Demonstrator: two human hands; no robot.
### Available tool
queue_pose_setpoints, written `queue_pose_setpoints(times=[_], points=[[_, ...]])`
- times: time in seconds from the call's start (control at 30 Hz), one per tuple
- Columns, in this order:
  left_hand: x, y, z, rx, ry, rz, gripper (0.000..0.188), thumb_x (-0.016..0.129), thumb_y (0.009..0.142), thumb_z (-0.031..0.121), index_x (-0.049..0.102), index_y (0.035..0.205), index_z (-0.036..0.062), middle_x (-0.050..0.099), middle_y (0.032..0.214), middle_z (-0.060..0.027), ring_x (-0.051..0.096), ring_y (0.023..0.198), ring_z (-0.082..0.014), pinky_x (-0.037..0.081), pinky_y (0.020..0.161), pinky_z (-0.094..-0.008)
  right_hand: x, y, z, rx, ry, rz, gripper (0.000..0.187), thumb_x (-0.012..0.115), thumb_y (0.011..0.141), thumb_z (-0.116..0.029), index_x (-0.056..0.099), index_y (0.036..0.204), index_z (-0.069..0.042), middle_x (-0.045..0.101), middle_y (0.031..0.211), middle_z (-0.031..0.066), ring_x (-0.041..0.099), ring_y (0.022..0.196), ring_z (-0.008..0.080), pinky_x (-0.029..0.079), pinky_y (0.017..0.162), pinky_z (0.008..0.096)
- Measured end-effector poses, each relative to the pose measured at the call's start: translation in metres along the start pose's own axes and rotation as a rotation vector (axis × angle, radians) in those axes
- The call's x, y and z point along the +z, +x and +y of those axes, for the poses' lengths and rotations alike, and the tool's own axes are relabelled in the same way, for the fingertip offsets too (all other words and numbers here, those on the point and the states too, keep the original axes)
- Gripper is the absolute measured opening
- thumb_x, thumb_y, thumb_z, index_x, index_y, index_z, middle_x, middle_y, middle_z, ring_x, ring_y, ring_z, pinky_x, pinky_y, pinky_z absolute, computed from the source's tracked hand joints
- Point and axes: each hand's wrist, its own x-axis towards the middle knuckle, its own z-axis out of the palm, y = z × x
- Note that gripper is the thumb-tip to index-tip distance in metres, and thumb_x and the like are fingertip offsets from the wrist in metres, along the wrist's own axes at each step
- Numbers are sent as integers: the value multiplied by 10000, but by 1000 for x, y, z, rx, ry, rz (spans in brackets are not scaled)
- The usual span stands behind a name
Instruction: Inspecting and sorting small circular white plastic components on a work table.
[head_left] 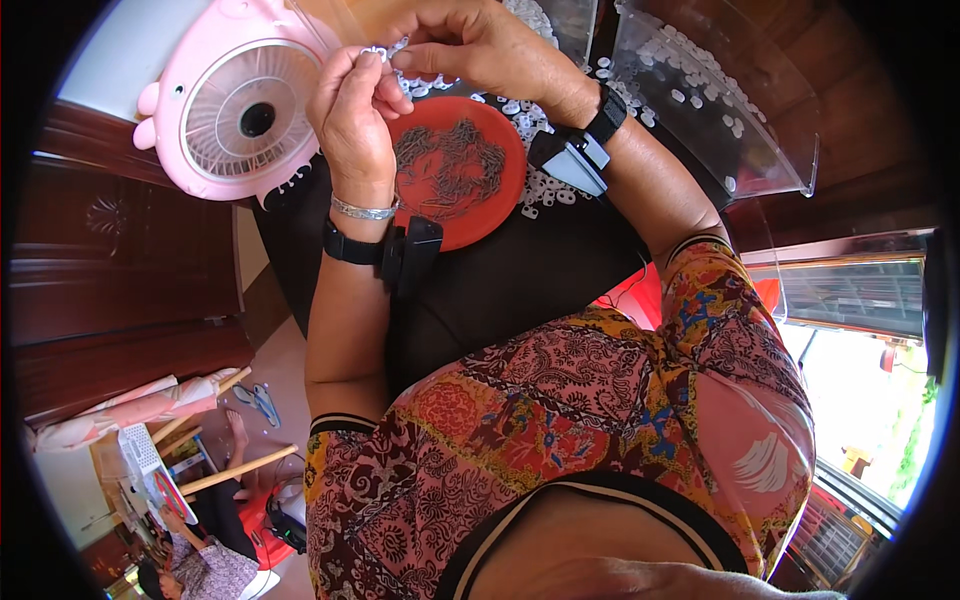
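Above the far side of the table, my hands meet at the fingertips. My left hand point(356, 115) is closed in a pinch on a small white plastic piece point(376, 52). My right hand point(485, 50) pinches at the same spot from the other side; a thin item between its fingertips is too small to make out. Beneath them, a round red plate point(512, 150) holds a loose heap of thin dark metal pins point(450, 165), perhaps nails. Many more small white pieces with holes point(545, 190) lie around the plate's right side on the black tabletop point(490, 290).
A pink animal-shaped fan point(215, 190) stands at the far left. Clear plastic bins point(770, 165) with white pieces are at the far right. Dark wooden cabinets point(120, 230) line the left. Another person point(215, 565) sits at lower left beside a small workbench.
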Motion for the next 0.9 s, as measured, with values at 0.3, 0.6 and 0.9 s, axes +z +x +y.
queue_pose_setpoints(times=[0.3,0.6,0.9], points=[[5,-5,20,105,-57,9,191,494,892,159,550,804,-2,540,616,-43,491,486,-110,363,464,-205,17,-20,37,155,-952,-552,235,652,700,-252,640,746,-22,612,691,145,600,675,312,452,600,417],[8,-7,26,119,-37,-7,190,496,884,162,556,814,-4,547,622,-40,499,494,-110,368,470,-211,27,-27,70,-56,-1112,-619,190,595,692,-170,621,746,10,603,724,176,589,732,363,456,660,451],[7,-7,24,119,-42,-19,181,489,884,146,557,815,-7,549,624,-40,499,493,-110,371,472,-209,22,-18,55,94,-994,-676,186,577,690,-154,615,767,11,600,713,175,592,721,346,456,652,414]])
